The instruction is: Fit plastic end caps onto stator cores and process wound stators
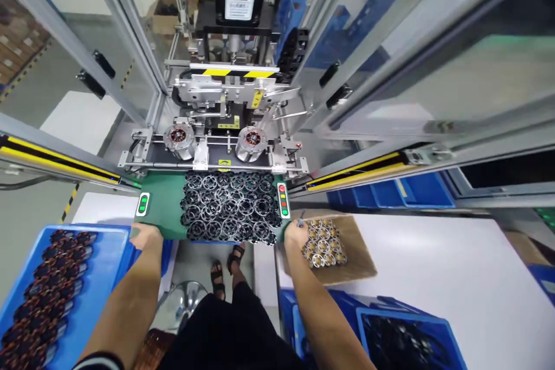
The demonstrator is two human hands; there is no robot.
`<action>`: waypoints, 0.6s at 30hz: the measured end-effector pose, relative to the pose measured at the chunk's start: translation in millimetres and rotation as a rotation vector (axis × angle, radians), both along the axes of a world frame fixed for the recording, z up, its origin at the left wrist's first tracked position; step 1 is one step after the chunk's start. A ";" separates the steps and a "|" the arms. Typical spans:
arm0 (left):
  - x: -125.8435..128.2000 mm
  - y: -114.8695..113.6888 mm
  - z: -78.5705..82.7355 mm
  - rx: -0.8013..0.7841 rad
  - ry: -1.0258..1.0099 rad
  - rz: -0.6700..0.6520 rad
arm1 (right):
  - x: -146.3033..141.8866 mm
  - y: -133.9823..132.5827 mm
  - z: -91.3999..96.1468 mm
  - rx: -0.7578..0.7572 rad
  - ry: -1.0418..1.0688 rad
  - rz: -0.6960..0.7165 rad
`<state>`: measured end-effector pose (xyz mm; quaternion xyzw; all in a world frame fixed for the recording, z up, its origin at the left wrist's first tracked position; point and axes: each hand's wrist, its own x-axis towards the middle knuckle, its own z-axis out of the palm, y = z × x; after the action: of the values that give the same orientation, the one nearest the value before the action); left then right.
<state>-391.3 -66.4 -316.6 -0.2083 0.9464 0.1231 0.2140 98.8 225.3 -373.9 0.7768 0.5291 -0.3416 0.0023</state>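
My left hand (145,235) is curled over the front left corner of a green plate (167,214), just below a panel with green buttons (142,204). At the plate's front right corner my right hand (296,232) is closed, with a thin grey thing poking up beside its fingers. Several black ring parts (229,208) lie packed together on the plate between my hands. Behind them, two wound motor stators (177,139) (251,141) sit on fixtures of the machine (234,89).
A blue tray (104,260) of dark motor parts stands at the left. Right of my right hand, silver rings (323,245) lie on cardboard (359,254) on a white table (433,266). Blue bins (407,341) stand below. Yellow-striped guards and glazed doors frame the machine. My sandalled feet (225,269) show below.
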 end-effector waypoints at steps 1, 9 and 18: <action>-1.7 -1.9 -6.9 -0.055 0.010 0.106 | 2.2 1.0 -2.4 0.031 -0.028 -0.037; -12.5 -24.2 -58.4 -0.008 0.063 0.199 | 16.1 6.8 -28.4 0.123 -0.170 -0.234; -1.6 -11.0 -51.6 0.079 0.281 0.456 | -1.6 10.2 -15.3 0.168 -0.255 -0.406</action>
<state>-392.9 -77.4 -368.2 -0.3885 0.8899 0.2324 0.0553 97.1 235.6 -389.1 0.9013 0.3844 -0.1890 -0.0642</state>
